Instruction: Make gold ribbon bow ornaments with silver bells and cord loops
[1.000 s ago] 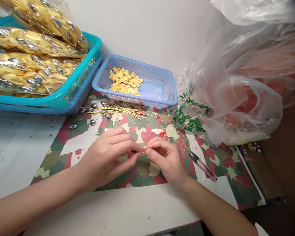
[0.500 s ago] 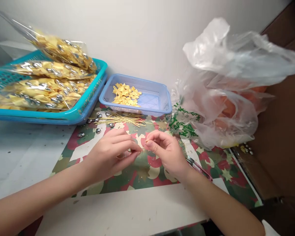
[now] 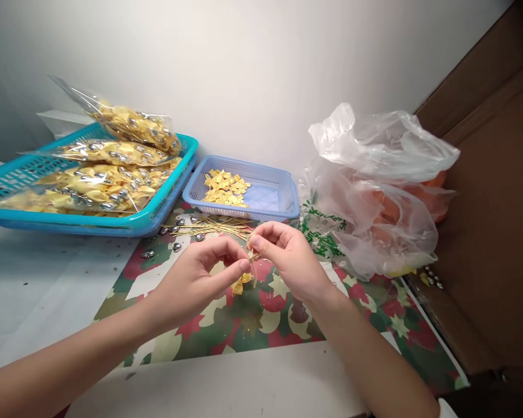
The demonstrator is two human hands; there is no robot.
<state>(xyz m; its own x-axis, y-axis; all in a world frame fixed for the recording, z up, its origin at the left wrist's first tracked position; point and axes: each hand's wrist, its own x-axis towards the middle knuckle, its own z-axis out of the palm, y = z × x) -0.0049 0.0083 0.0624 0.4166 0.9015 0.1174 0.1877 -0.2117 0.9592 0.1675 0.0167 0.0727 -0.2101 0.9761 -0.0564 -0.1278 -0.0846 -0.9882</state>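
Note:
My left hand (image 3: 209, 270) pinches with thumb and forefinger, fingertips almost touching those of my right hand (image 3: 285, 255). Between both sets of fingertips is a thin gold twist tie (image 3: 253, 256), bent, with a strand hanging down; its exact shape is partly hidden by the fingers. Just beneath the left thumb lies a yellow ribbon bow (image 3: 241, 284) on the patterned sheet. Behind the hands, a loose pile of straight gold twist ties (image 3: 209, 226) rests with several silver bells or beads (image 3: 176, 247) around it.
A small blue basket (image 3: 294, 200) holds yellow bows. At left, a turquoise basket (image 3: 187, 142) is stacked with clear bags (image 3: 113, 180) of yellow bows and silver pieces. Crumpled plastic bags (image 3: 375, 197) stand at right, beside a brown cardboard surface (image 3: 492, 232). A patterned sheet (image 3: 261, 325) covers the table.
My fingertips have come together and up slightly, with the gold tie now showing between them. A yellow bow shows beneath my left hand. The camera view has tilted upward.

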